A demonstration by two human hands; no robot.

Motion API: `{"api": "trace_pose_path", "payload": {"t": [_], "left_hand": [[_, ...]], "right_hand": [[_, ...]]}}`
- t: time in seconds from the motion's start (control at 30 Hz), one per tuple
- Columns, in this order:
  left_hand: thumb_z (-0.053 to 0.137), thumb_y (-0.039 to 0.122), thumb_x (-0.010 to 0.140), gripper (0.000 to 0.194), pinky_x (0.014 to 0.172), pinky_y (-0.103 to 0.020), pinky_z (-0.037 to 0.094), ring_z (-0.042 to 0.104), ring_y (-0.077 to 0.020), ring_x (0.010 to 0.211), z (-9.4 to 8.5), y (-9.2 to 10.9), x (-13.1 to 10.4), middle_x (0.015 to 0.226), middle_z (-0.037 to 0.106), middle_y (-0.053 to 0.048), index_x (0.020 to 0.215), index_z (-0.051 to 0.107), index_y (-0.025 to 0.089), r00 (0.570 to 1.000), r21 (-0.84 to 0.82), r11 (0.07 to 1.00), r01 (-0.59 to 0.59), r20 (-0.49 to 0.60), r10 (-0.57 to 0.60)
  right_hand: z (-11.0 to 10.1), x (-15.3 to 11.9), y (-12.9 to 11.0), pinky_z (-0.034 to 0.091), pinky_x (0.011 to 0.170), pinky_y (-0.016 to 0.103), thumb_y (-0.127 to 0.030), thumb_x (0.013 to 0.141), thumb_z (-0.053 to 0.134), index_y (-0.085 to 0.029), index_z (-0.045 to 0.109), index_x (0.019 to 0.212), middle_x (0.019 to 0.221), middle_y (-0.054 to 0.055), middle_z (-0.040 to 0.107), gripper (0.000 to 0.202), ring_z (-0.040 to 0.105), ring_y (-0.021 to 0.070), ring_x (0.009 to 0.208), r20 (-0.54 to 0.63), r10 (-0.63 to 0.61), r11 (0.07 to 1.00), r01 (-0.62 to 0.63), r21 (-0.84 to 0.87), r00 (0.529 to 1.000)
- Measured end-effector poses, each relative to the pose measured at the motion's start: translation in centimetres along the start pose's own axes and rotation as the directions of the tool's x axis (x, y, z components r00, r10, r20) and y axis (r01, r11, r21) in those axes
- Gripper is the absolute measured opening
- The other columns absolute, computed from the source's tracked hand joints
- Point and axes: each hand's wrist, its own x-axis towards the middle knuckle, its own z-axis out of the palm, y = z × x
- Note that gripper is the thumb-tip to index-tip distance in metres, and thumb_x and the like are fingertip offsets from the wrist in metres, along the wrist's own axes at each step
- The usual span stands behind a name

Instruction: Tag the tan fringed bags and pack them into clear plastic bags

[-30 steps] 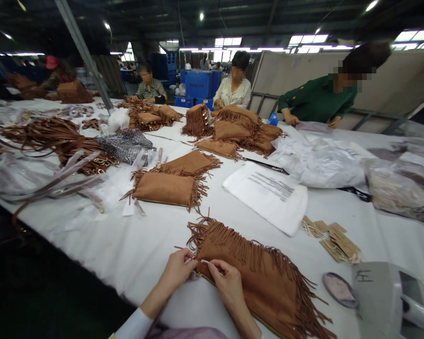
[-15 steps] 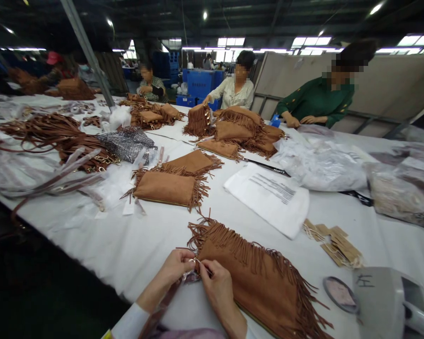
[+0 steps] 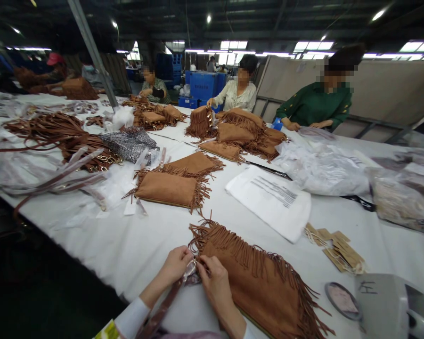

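Left hand [image 3: 177,264], right hand [image 3: 215,281], pinched at clasp [image 3: 191,267]

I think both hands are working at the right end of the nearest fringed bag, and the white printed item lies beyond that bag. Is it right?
Not quite: the head view shows the left hand and right hand at the left end of the nearest fringed bag, not the right. The white printed item lies beyond it.

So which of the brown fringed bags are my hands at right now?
The large tan-brown fringed bag nearest you: your left hand and right hand are at its left corner, while the other brown fringed bags are farther off.
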Motion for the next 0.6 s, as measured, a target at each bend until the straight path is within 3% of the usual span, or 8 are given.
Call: {"api": "trace_pose_path", "payload": {"t": [0.13, 0.3, 0.5, 0.6], "left_hand": [[0.046, 0.038, 0.085, 0.020, 0.069, -0.028, 0.036, 0.050, -0.0165, 0.068, -0.4, 1.7, -0.4, 0.067, 0.053, 0.003, 0.073, 0.050, 0.022, 0.982, 0.061, 0.987, -0.151, -0.108, 0.157], [0.043, 0.040, 0.088, 0.022, 0.069, -0.027, 0.043, 0.054, -0.0162, 0.071, -0.7, 4.2, -0.2, 0.072, 0.054, 0.002, 0.076, 0.050, 0.022, 0.968, 0.023, 0.968, -0.249, -0.038, 0.250], [0.041, 0.045, 0.088, 0.026, 0.064, -0.028, 0.050, 0.060, -0.0169, 0.072, -0.2, 3.8, 0.2, 0.078, 0.060, -0.001, 0.083, 0.049, 0.021, 0.985, -0.082, 0.982, -0.172, -0.016, 0.171], [0.054, 0.041, 0.080, 0.026, 0.066, -0.029, 0.051, 0.064, -0.0180, 0.073, 0.2, 2.6, 0.0, 0.083, 0.066, -0.005, 0.091, 0.054, 0.018, 0.994, -0.103, 0.989, -0.107, -0.015, 0.106]], "right_hand": [[-1.4, 1.2, -0.8, 0.044, 0.070, 0.026, -0.019, 0.087, 0.052, -0.021, 0.069, 0.090, 0.080, 0.003, 0.064, 0.017, 0.061, 0.0170, 0.076, 0.050, 0.009, 0.995, -0.014, 0.103, 0.999], [-1.7, 3.3, -2.1, 0.043, 0.071, 0.027, -0.023, 0.083, 0.056, -0.021, 0.071, 0.082, 0.081, 0.004, 0.069, 0.015, 0.061, 0.0179, 0.076, 0.102, 0.071, 0.966, -0.094, 0.243, 0.992], [-0.8, 3.8, -1.1, 0.040, 0.055, 0.024, -0.036, 0.080, 0.059, -0.016, 0.067, 0.071, 0.060, 0.001, 0.062, 0.024, 0.054, 0.0143, 0.056, 0.160, 0.196, 0.855, -0.249, 0.456, 0.967], [-0.7, 3.6, -0.5, 0.037, 0.050, 0.023, -0.042, 0.080, 0.057, -0.015, 0.065, 0.069, 0.052, -0.002, 0.055, 0.030, 0.048, 0.0118, 0.048, 0.172, 0.232, 0.816, -0.288, 0.501, 0.957]]}}
